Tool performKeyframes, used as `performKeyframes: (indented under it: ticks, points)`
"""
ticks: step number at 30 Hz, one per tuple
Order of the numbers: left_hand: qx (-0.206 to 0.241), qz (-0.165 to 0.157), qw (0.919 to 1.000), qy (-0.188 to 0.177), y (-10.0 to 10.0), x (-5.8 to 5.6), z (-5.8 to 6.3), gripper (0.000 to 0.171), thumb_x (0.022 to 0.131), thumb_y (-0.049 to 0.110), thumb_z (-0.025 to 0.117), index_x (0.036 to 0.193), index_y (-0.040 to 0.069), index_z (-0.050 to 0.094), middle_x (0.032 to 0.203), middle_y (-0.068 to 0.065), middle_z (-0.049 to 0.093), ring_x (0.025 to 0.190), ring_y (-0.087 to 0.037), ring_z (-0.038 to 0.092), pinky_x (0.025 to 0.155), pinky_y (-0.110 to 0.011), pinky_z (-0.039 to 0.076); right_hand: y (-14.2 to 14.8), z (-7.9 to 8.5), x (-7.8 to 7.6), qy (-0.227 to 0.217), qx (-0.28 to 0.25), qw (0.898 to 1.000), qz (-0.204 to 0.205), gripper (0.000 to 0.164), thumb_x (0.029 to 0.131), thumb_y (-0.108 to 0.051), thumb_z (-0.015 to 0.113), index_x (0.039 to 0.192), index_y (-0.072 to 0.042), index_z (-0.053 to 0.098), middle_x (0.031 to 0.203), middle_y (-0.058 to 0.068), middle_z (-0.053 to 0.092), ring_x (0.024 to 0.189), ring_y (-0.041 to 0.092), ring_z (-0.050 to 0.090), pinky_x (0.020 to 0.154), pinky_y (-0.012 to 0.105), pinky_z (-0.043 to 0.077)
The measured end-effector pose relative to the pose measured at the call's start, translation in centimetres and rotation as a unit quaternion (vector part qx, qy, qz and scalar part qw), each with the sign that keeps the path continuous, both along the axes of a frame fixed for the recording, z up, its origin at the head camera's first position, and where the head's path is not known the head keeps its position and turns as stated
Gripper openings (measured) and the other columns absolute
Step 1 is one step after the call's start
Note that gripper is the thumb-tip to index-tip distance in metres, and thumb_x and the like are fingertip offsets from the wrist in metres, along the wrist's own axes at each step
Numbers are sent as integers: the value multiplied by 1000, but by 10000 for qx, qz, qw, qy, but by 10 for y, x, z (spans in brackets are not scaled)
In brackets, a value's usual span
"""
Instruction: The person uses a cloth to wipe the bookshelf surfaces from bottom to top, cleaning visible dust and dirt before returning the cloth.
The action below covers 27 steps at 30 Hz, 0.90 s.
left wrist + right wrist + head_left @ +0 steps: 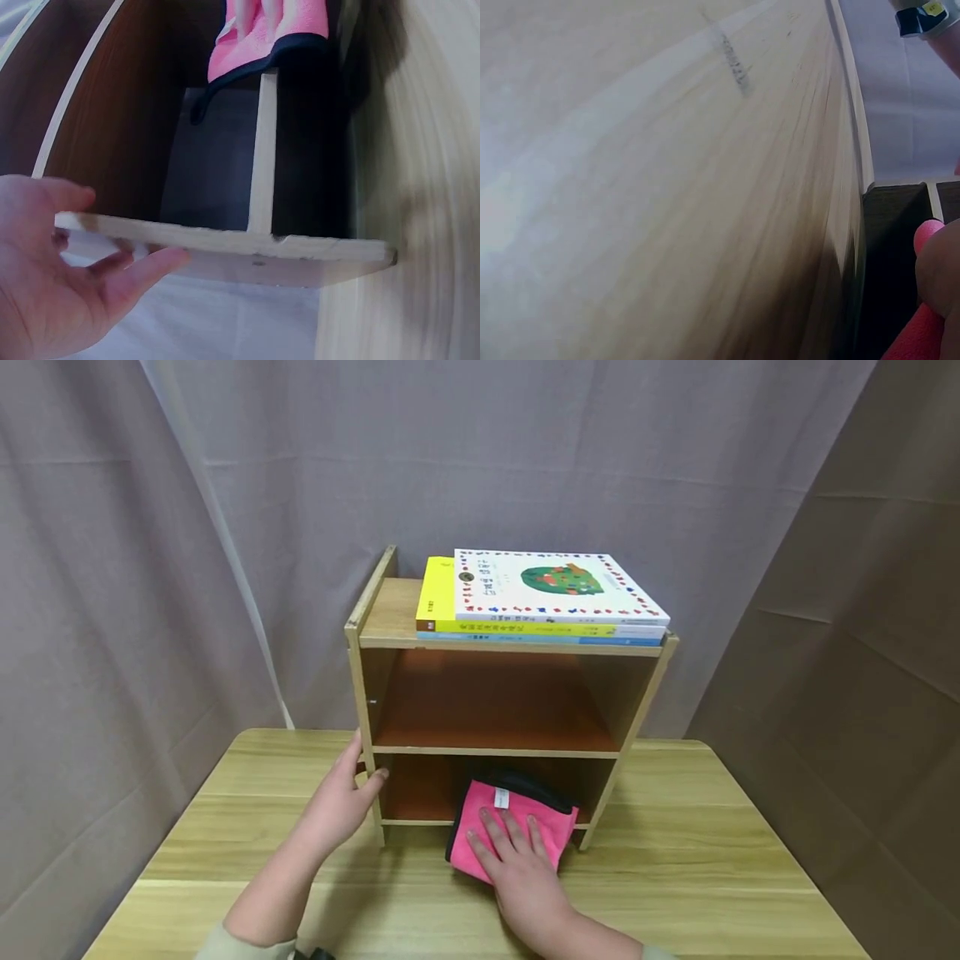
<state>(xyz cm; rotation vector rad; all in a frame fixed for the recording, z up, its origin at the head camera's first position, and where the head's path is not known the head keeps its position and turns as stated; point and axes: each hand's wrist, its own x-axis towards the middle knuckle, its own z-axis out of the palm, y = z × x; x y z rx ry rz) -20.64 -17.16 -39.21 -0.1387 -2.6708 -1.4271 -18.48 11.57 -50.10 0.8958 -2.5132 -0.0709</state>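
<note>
A small wooden bookshelf point(498, 751) stands on the table. My left hand point(333, 810) grips its left side panel, thumb at the front edge and fingers on the outer face, as the left wrist view also shows. With fingers spread and nearly straight, my right hand point(528, 885) presses on a pink cloth point(471, 814) with black edging and a white label. That cloth lies over the front edge of the bottom shelf, partly inside the lower compartment. The right wrist view catches only a bit of the pink cloth point(922, 337) and hand.
Several stacked books point(555, 589) lie on top of the bookshelf, the upper one white with a green picture. The wooden table point(697, 860) extends to both sides. Grey curtains point(247, 510) hang behind and at the sides.
</note>
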Motion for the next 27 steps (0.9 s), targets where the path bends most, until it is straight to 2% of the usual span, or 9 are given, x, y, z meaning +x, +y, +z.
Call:
performKeyframes:
  ticks: [3, 5, 8, 11, 15, 19, 24, 27]
  points:
    - [240, -133, 9996, -18, -2, 1, 6, 79, 100, 39, 58, 160, 22, 10, 160, -15, 25, 138, -43, 37, 104, -59, 39, -1, 0, 0, 29, -46, 10000, 9, 56, 90, -4, 52, 143, -22, 55, 153, 12, 40, 138, 37, 39, 107, 65, 31]
    - [332, -101, 9994, 68, -3, 2, 11, 81, 97, 47, 60, 160, 22, 14, 157, -14, 30, 137, -42, 39, 102, -59, 40, -1, 0, 1, 62, -73, 10000, 19, 55, 90, -4, 50, 143, -22, 55, 153, 12, 40, 137, 37, 40, 107, 64, 32]
    - [465, 35, 9982, 375, -3, 3, 25, 85, 94, 54, 60, 159, 21, 16, 156, -13, 32, 137, -39, 38, 103, -60, 39, -2, 1, 1, 91, -99, 9999, 46, 56, 89, -4, 51, 142, -22, 55, 153, 12, 41, 137, 37, 40, 107, 64, 32]
    - [669, 86, 9938, 885, -4, 2, 42, 81, 97, 53, 56, 159, 24, 15, 156, -12, 31, 138, -36, 36, 105, -61, 36, -2, 2, 1, 84, -67, 9999, 48, 58, 88, -3, 54, 143, -22, 55, 153, 11, 40, 137, 36, 40, 107, 64, 32]
    - [970, 76, 9838, 1506, -2, 0, 67, 69, 102, 44, 51, 159, 26, 17, 155, -10, 31, 139, -33, 35, 108, -58, 35, -2, 3, 2, 97, -1, 9999, 33, 58, 88, -5, 56, 144, -22, 54, 154, 11, 39, 138, 36, 39, 107, 63, 32]
    - [1058, 110, 9771, 1845, 2, -2, 90, 64, 103, 43, 47, 159, 27, 19, 156, -9, 29, 140, -32, 34, 109, -56, 34, -2, 3, 2, 95, 62, 9999, 17, 57, 90, -6, 54, 144, -22, 53, 154, 11, 39, 138, 35, 39, 107, 63, 32]
    - [1126, 100, 9699, 2156, 8, -7, 113, 58, 104, 45, 45, 156, 41, 20, 158, -3, 25, 139, -29, 34, 109, -57, 33, -1, 3, 2, 176, 3, 9998, 37, 57, 88, -6, 57, 143, -22, 55, 153, 11, 40, 137, 35, 40, 107, 63, 33]
    - [1134, 64, 9638, 2411, 11, -12, 123, 53, 105, 43, 43, 154, 44, 24, 153, -3, 31, 130, -26, 40, 107, -54, 32, -1, 4, 3, 164, 6, 9999, 27, 59, 87, -6, 61, 143, -22, 54, 153, 10, 40, 138, 35, 40, 107, 63, 33]
